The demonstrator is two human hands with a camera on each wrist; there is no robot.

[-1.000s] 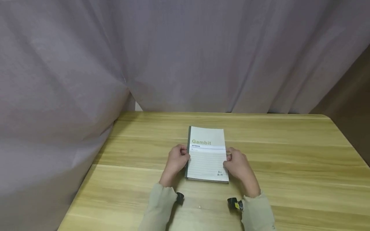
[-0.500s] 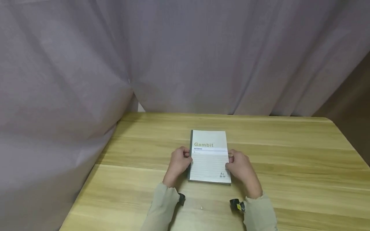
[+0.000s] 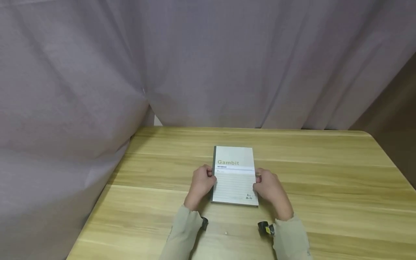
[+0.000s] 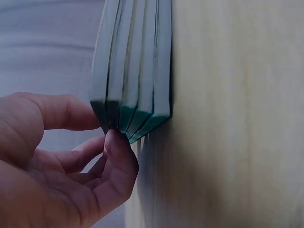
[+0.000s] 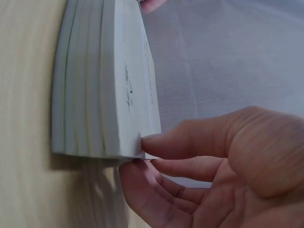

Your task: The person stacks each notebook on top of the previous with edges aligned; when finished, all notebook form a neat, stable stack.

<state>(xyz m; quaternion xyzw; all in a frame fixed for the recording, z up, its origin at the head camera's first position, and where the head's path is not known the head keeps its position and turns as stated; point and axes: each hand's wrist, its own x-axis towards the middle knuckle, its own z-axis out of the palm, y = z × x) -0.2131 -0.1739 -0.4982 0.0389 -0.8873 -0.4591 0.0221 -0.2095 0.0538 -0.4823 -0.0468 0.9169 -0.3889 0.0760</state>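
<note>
A stack of several notebooks [image 3: 235, 180] lies on the wooden table, its top cover pale and printed "Gambit". Its dark spine side faces left. My left hand [image 3: 201, 180] is at that side; in the left wrist view its thumb touches the top notebook's edge and a curled finger [image 4: 121, 161] meets the spines. On the opposite side, my right hand [image 3: 268, 185] has its thumb [image 5: 173, 140] on the top cover and its fingers bent against the page edges. In the right wrist view the page blocks show one above another. The far fingers are partly hidden by the stack.
The wooden table [image 3: 325, 180] extends on both sides of the stack. A grey curtain [image 3: 208, 65] hangs behind and along the left. Small black cameras [image 3: 264, 228] sit at the wrists. A tiny pale speck [image 3: 226, 233] lies between the forearms.
The whole head view has shifted slightly. The top cover's far edge appears a little lower and straighter than one second ago. Both hands keep their hold at the sides.
</note>
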